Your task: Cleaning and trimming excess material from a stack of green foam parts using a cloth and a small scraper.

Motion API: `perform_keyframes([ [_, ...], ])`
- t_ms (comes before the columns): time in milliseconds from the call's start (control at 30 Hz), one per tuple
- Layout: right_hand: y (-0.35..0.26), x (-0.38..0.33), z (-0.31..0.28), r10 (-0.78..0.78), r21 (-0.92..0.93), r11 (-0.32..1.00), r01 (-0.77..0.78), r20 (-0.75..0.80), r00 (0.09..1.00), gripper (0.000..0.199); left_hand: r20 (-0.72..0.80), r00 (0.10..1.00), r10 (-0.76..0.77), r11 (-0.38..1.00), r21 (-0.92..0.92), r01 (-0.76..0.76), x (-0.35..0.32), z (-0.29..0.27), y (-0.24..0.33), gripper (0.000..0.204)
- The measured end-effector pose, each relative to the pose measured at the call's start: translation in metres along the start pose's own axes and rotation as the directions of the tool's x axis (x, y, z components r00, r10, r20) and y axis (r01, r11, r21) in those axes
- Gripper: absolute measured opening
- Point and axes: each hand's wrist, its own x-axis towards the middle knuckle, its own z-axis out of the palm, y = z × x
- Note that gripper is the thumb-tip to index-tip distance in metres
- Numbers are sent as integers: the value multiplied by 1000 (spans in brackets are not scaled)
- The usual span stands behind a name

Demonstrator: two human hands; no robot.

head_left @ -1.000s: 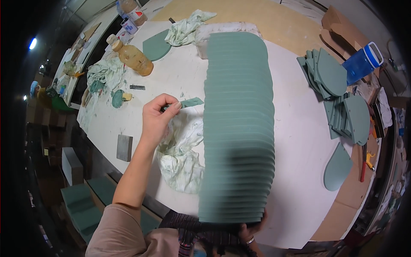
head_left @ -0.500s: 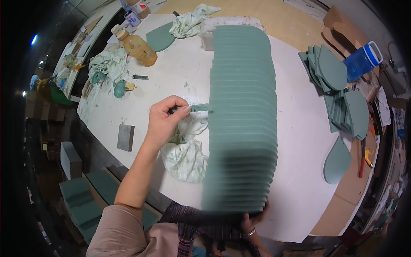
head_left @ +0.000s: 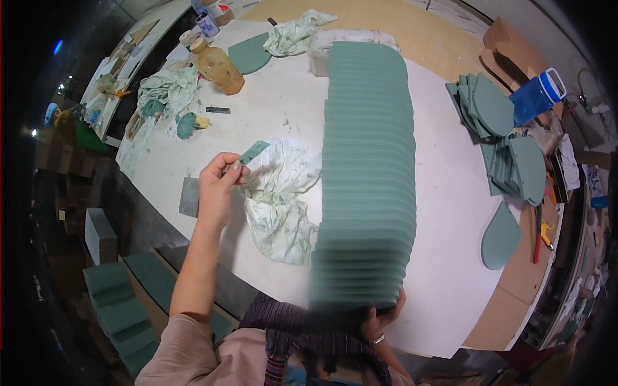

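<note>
A long row of green, round-ended panels (head_left: 370, 148) stretches across the white table from near my body to the far side. My left hand (head_left: 220, 177) is raised to the left of the row, pinching a small flat green-smeared strip (head_left: 255, 152), perhaps a scraper blade; it is apart from the panels. Beneath and beside it, a crumpled white cloth with green stains (head_left: 283, 225) lies against the row's left side. My right hand (head_left: 384, 318) presses against the near end of the row, thumb and fingers curved about its corner, part of it hidden by the panels.
To the left lie a grey block (head_left: 189, 197), a green-coated sponge (head_left: 187, 125) and a dark strip (head_left: 218, 110). Behind them stands a bottle of yellowish liquid (head_left: 222, 69). More green panels (head_left: 492, 106) and a blue jug (head_left: 535, 98) are at the right.
My left hand has drawn the strip away from the row's left side, moving left and tilting it upward. My right hand still holds the near end.
</note>
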Motion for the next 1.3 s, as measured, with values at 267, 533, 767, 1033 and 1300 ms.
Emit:
perform_keyframes([
  [267, -10, 7, -1, 36, -25, 999, -36, 24, 999, 100, 265, 960, 94, 978, 156, -139, 0, 42, 20, 6],
  [533, -13, 5, 3, 78, 24, 997, -78, -12, 997, 105, 628, 726, 279, 699, 386, -602, 16, 112, 39, 11],
  [767, 5, 0, 1, 34, 69, 997, -32, -16, 999, 105, 707, 607, 362, 536, 376, -756, 21, 130, 43, 12],
  [1033, -3, 4, 2, 64, 134, 989, -62, -13, 998, 106, 711, 592, 379, 536, 353, -767, 23, 141, 48, 10],
  [1300, 2, 2, 1, 32, 99, 995, -30, -14, 999, 106, 693, 620, 367, 565, 364, -740, 24, 139, 48, 10],
])
